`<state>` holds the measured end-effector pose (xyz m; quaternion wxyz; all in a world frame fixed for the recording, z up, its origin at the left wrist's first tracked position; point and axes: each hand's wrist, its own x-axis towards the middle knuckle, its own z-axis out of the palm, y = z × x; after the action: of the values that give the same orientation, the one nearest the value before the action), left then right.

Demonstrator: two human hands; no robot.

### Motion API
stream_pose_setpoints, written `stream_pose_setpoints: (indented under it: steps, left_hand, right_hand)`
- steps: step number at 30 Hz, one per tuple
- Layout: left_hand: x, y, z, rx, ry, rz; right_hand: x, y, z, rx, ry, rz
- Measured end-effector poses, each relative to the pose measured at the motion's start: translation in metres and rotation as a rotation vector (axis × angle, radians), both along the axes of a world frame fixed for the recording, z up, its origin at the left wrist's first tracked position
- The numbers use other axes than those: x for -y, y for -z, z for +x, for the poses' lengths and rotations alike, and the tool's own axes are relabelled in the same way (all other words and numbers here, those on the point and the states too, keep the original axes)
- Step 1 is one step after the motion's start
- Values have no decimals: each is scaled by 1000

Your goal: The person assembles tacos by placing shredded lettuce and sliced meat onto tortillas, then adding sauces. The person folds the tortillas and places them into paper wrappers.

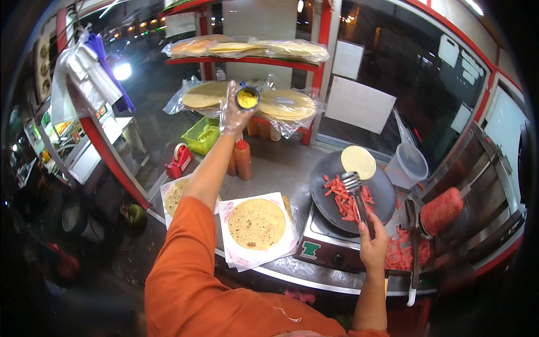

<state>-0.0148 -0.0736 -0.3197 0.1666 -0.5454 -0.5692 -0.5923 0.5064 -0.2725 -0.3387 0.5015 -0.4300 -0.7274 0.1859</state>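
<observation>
My left hand (231, 119), in a thin plastic glove, reaches far forward and grips a blue cup (256, 106) with yellow spread in it. The cup is in front of the bagged flatbreads on the lower shelf. In my right hand (374, 247) are metal tongs (359, 201), their slotted end over the dark round pan (321, 168). Red meat strips (338, 194) lie in the pan under the tongs. A pale flatbread (358, 159) rests at the pan's far side. Between my arms, a browned flatbread (256, 223) lies on white paper (240, 259).
Sauce bottles (243, 160), a green basket (196, 143) and a red tape dispenser (179, 162) stand beyond my left forearm. Another flatbread (175, 195) lies partly behind that arm. A meat cone (443, 209), a long knife (415, 253) and a translucent tub (405, 166) are at right.
</observation>
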Motion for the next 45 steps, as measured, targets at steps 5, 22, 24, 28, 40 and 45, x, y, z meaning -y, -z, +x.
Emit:
stream_pose_setpoints:
  steps: [5,22,24,28,40,45]
  left_hand:
    - [60,23,69,-497,392,270]
    - [77,22,204,-647,500,183]
    - [79,31,219,-494,499,166]
    - [86,37,220,-329,263,-32]
    - [-12,-8,19,82,-195,47]
    - [-69,2,-22,190,-98,-62]
  right_hand:
    - [2,-33,-28,98,-111,144]
    - [-20,7,-59,-61,-167,-185]
    - [-17,12,-52,-505,-405,-726]
    - [-10,28,-1,-816,-382,-832]
    - [-27,56,111,251,502,23]
    - [-33,19,54,607,313,-178]
